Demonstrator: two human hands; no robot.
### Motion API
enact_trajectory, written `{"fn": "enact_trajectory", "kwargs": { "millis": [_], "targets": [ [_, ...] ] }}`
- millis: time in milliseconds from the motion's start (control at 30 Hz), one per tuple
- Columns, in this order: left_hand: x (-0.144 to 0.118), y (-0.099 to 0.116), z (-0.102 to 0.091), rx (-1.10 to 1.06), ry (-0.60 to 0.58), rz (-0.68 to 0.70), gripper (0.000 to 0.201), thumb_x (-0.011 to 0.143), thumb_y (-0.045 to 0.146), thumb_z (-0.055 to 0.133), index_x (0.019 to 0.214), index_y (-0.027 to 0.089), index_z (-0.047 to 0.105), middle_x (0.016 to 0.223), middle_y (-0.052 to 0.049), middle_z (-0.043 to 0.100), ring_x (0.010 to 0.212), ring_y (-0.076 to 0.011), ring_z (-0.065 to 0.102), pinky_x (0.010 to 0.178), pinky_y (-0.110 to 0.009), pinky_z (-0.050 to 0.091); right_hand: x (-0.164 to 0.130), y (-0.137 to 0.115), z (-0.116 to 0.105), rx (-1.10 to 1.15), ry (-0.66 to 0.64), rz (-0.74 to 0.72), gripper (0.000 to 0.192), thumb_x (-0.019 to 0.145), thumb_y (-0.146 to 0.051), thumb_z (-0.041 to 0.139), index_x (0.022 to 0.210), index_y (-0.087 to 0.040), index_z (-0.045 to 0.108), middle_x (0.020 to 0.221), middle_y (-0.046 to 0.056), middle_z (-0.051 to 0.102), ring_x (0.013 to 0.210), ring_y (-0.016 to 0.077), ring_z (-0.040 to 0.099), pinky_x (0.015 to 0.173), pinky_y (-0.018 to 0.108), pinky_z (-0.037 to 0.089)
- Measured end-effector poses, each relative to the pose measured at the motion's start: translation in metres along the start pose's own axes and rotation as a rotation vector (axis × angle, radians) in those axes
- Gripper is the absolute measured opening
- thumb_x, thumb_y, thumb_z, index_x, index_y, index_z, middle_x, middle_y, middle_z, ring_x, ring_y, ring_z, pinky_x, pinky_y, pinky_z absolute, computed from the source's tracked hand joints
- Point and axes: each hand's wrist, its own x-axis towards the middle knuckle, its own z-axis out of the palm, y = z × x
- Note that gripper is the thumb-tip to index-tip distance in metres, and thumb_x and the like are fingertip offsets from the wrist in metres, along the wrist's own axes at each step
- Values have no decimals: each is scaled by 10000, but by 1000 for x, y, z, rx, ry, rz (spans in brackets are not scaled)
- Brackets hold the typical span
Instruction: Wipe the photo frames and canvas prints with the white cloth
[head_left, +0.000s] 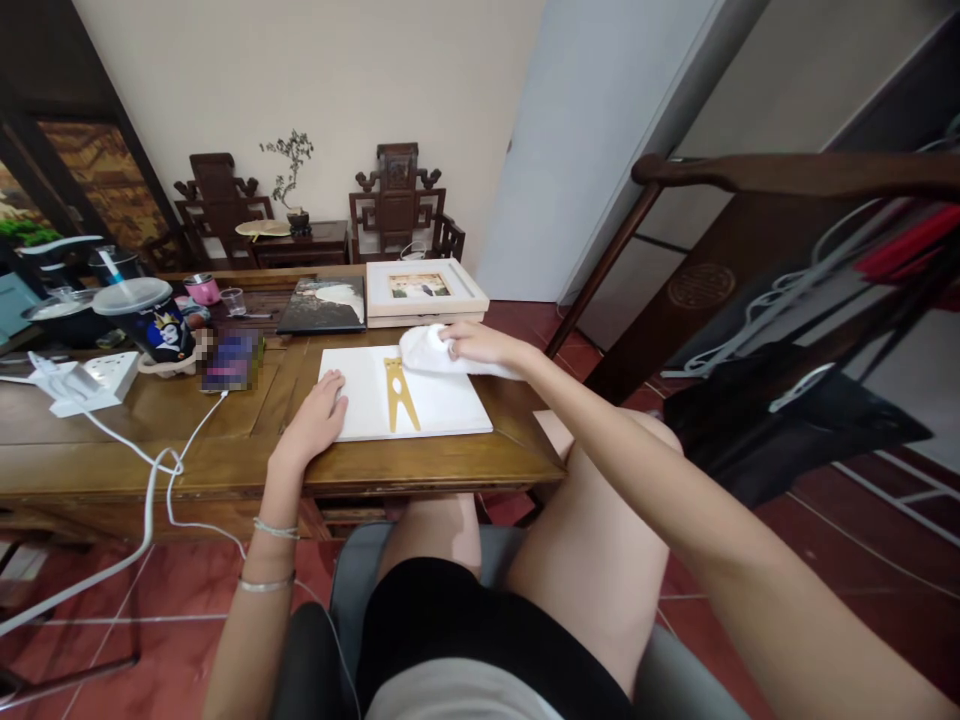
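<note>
the left hand (319, 412) lies palm down, fingers loosely spread, on the near left edge of a white board (435, 405), gripping nothing. the right hand (480, 343) is curled over a white cloth (429, 352), pressing it against the far right corner of the board. the board lies flat on the wooden table (187, 440), between the two hands, with a tan clip-shaped figure (398, 392) on its face, just near-left of the cloth. beyond the right hand stands a white picture frame (424, 288); a dark photo book (324, 304) lies just left of it. far left of the left hand sit a lidded printed cup (150, 318) and a white power strip (86, 382), its cable (154, 470) trailing off the table edge.
</note>
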Motion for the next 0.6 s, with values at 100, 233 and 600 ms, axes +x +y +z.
{"fn": "enact_trajectory", "kwargs": {
  "millis": [100,233,600],
  "targets": [
    [0,-1,0,-4,0,6,486,941,293,351,1352,86,509,1510,-191,460,1456,-270,365,1226,-498,259,19,3,4,-20,104,34,96,567,-179,454,656,-212,436,768,59,557,808,242,499,730,333,352],
    [0,-2,1,-17,7,11,489,942,295,347,1358,94,509,1508,-183,466,1459,-273,360,1227,-503,258,5,-6,11,-61,117,-12,98,567,-196,430,661,-214,454,729,58,557,789,243,501,753,336,344],
    [0,-2,4,-23,16,10,480,937,282,346,1329,66,519,1497,-203,470,1455,-274,366,1232,-479,253,-124,-60,4,56,-254,-180,73,627,-159,389,641,-222,354,649,-22,410,664,153,435,687,302,329]
  ]
}}
